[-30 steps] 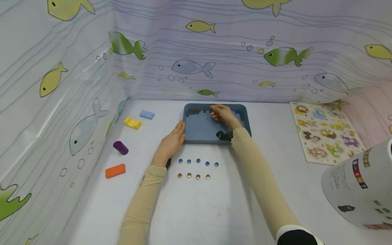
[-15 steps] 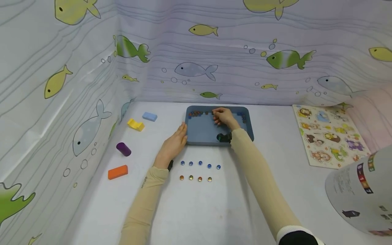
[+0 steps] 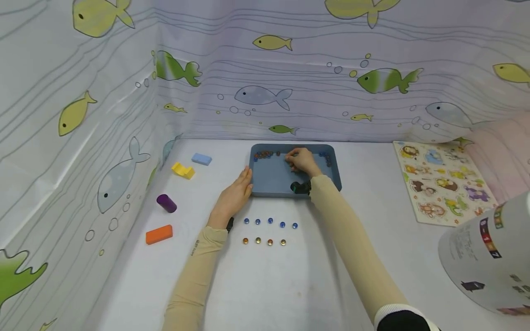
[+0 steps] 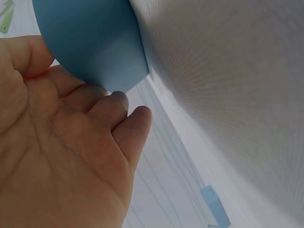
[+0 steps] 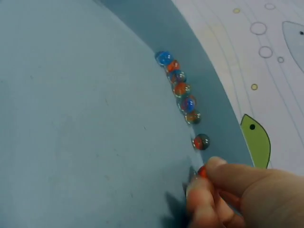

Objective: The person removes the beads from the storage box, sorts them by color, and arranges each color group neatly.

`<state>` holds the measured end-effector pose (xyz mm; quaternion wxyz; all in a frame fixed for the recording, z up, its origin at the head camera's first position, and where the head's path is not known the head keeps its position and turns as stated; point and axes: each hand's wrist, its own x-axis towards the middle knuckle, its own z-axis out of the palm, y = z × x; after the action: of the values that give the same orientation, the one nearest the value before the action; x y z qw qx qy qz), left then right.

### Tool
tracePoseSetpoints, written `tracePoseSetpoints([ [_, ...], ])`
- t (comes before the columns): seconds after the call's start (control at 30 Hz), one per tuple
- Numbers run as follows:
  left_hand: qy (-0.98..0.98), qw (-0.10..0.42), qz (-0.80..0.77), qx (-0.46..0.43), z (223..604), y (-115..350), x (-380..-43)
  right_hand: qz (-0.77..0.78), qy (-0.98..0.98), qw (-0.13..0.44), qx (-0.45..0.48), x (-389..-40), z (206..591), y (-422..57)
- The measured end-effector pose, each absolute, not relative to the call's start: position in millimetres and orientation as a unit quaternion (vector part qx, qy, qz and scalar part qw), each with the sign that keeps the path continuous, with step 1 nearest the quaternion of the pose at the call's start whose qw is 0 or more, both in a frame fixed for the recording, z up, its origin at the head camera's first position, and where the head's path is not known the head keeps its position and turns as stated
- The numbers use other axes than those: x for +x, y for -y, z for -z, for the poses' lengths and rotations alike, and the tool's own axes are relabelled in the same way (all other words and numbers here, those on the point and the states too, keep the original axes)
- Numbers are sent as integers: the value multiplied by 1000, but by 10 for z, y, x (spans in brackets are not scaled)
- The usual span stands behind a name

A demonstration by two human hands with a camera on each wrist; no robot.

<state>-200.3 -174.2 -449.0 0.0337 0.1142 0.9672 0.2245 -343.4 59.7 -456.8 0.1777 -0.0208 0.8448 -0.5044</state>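
A blue-grey tray lies at the back of the table, and glass marbles line its far wall. My right hand reaches into it. In the right wrist view, thumb and fingers pinch an orange-red marble, mostly hidden by the fingertips, near that wall. A loose marble sits just beyond those fingers. My left hand rests with extended fingers against the tray's left side; the left wrist view shows these fingers touching its outer wall.
In front of the tray lie a row of blue marbles and a row of amber ones. Orange, purple, yellow and light blue blocks lie left. A sticker sheet and white cylinder are right.
My right hand shifts slightly at the tray's far wall, fingers drawing in around a marble. The left hand keeps its place at the tray's side. The head view tilts a little.
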Motion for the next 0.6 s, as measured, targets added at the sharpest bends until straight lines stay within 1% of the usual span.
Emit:
tracePoseSetpoints([
  [0.23, -967, 35, -225, 112, 4485, 1748, -2000, 623, -746, 235, 0, -3403, 4526, -716],
  [0.47, -967, 32, -227, 113, 4506, 1759, -2019, 634, -732, 247, -35, -3221, 4397, -827],
  [0.6, -967, 35, -226, 114, 4493, 1749, -2011, 624, -737, 250, -71, -3078, 4315, -916],
])
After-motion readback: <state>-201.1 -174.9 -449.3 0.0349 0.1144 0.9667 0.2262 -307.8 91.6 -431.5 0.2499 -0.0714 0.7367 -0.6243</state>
